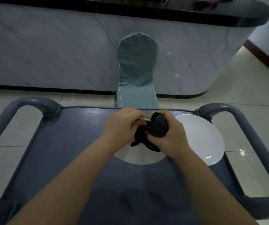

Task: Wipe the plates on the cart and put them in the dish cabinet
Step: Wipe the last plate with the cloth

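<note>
Two white plates lie on the blue-grey cart top (65, 143). The near plate (140, 157) sits in the middle, mostly hidden under my hands. The second plate (200, 138) lies to its right, partly overlapping the cart's right edge. A dark cloth (156, 129) with a yellow-green patch at its top is bunched above the near plate. My right hand (171, 135) is closed around the cloth. My left hand (122, 125) pinches the cloth's left side, and a loose end hangs down onto the plate.
The cart has thick grey handles on the left (31, 103) and right (247, 127). A chair in a light teal cover (137, 70) stands just beyond the cart against a marble-patterned counter (49, 51). Pale tiled floor lies around.
</note>
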Demonstrator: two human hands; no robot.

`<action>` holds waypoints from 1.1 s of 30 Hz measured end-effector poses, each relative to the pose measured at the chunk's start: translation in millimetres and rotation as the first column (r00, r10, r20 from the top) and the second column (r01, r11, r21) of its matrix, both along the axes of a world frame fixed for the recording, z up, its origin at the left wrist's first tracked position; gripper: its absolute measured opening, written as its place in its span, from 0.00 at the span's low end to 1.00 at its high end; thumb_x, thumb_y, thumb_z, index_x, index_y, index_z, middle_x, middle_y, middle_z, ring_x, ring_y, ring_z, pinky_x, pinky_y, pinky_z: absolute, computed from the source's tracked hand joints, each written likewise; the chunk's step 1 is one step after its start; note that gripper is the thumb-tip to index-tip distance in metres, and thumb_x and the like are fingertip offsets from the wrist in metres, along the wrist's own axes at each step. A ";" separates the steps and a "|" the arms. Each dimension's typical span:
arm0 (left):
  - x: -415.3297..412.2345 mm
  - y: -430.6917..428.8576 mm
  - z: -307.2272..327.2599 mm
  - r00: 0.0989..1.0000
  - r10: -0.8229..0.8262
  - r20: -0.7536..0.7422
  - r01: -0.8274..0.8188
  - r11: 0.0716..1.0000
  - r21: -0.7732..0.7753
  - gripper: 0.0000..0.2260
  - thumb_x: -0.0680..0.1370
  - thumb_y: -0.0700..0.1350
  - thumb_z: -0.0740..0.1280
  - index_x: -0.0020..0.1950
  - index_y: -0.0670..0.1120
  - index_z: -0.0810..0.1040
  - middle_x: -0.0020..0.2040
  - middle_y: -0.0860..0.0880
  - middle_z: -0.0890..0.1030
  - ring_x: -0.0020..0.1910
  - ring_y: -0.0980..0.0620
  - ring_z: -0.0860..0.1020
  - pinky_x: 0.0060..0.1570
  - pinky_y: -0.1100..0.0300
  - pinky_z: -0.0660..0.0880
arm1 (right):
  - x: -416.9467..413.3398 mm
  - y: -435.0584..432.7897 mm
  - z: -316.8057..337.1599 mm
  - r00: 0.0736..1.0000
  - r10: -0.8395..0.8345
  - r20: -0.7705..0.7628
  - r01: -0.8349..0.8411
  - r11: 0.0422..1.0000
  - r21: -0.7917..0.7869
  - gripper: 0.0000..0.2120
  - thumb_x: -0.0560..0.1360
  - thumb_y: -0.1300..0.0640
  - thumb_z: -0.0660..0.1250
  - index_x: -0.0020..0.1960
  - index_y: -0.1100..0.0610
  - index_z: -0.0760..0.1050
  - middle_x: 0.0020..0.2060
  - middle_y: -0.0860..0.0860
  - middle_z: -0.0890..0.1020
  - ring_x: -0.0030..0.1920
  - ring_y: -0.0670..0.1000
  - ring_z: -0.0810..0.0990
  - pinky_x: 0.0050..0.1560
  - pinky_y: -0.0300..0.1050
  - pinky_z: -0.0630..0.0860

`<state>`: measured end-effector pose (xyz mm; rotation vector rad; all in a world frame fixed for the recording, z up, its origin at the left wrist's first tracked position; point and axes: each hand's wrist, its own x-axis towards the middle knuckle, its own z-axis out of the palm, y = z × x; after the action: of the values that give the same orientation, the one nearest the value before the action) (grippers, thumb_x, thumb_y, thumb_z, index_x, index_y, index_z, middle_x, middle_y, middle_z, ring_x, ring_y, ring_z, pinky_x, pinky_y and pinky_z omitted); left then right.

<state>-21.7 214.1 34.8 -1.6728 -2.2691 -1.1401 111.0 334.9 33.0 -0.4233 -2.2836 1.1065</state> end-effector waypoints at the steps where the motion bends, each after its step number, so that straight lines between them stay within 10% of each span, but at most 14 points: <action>1: -7.9 -0.6 7.0 0.998 -0.025 0.053 0.026 1.000 -0.015 0.11 0.75 0.48 0.63 0.46 0.46 0.83 0.40 0.51 0.82 0.41 0.56 0.74 0.38 0.66 0.66 | -0.8 -1.9 2.9 1.000 -0.010 -0.018 0.010 1.000 -0.011 0.20 0.63 0.53 0.76 0.51 0.45 0.73 0.44 0.40 0.80 0.43 0.44 0.79 0.43 0.38 0.76; 7: -27.4 -14.2 24.1 0.883 0.209 0.419 -0.272 0.958 0.095 0.05 0.76 0.43 0.71 0.43 0.53 0.83 0.37 0.61 0.81 0.40 0.63 0.78 0.41 0.68 0.73 | 2.7 -6.9 6.2 0.985 -0.106 -0.133 0.060 0.948 -0.314 0.24 0.63 0.59 0.79 0.56 0.50 0.74 0.48 0.44 0.81 0.50 0.41 0.80 0.50 0.33 0.75; 13: 11.8 -17.3 -32.3 0.236 0.367 0.900 -0.773 0.632 -0.055 0.07 0.82 0.48 0.62 0.45 0.51 0.76 0.40 0.55 0.79 0.38 0.58 0.75 0.39 0.64 0.74 | 12.9 -9.6 -42.4 0.938 -0.346 -0.010 0.236 0.661 -0.713 0.21 0.61 0.58 0.80 0.49 0.47 0.76 0.46 0.49 0.83 0.50 0.53 0.82 0.51 0.52 0.81; 18: 20.9 -27.4 -54.7 0.092 0.374 0.923 -0.595 0.763 -0.250 0.11 0.82 0.47 0.62 0.63 0.47 0.76 0.55 0.48 0.80 0.53 0.50 0.76 0.55 0.56 0.74 | 21.4 4.9 -38.3 0.939 -0.341 -0.054 0.308 0.898 -0.314 0.21 0.62 0.59 0.78 0.48 0.47 0.73 0.42 0.35 0.79 0.44 0.39 0.77 0.49 0.33 0.73; 22: 24.2 -35.1 -14.1 -0.501 -0.008 0.866 -0.384 0.898 -0.214 0.27 0.76 0.58 0.66 0.64 0.38 0.74 0.59 0.40 0.79 0.57 0.44 0.78 0.58 0.47 0.75 | 21.1 12.0 -20.1 0.976 -0.115 -0.185 0.162 0.951 0.261 0.17 0.65 0.59 0.76 0.52 0.57 0.77 0.46 0.44 0.80 0.45 0.46 0.78 0.52 0.28 0.69; 29: 29.4 -26.0 22.5 -0.557 -0.103 0.824 -0.409 0.898 -0.164 0.11 0.80 0.37 0.62 0.60 0.33 0.73 0.49 0.36 0.80 0.47 0.41 0.80 0.40 0.49 0.78 | 15.9 0.8 -18.2 0.969 0.176 -0.175 0.008 0.681 0.732 0.16 0.72 0.58 0.73 0.56 0.58 0.72 0.46 0.58 0.83 0.43 0.56 0.80 0.44 0.48 0.77; 33: 30.2 -39.5 11.3 -0.480 -0.089 0.873 -0.370 0.923 -0.109 0.09 0.79 0.33 0.61 0.58 0.33 0.74 0.49 0.37 0.82 0.47 0.42 0.81 0.40 0.50 0.83 | 42.7 11.6 -7.3 0.962 0.266 -0.057 -0.209 0.856 0.473 0.22 0.68 0.54 0.77 0.58 0.55 0.73 0.52 0.52 0.81 0.52 0.52 0.80 0.55 0.46 0.76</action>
<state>8.5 174.6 46.1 0.7591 -2.0627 -3.5112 153.8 346.5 25.7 0.1195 -2.4326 0.6299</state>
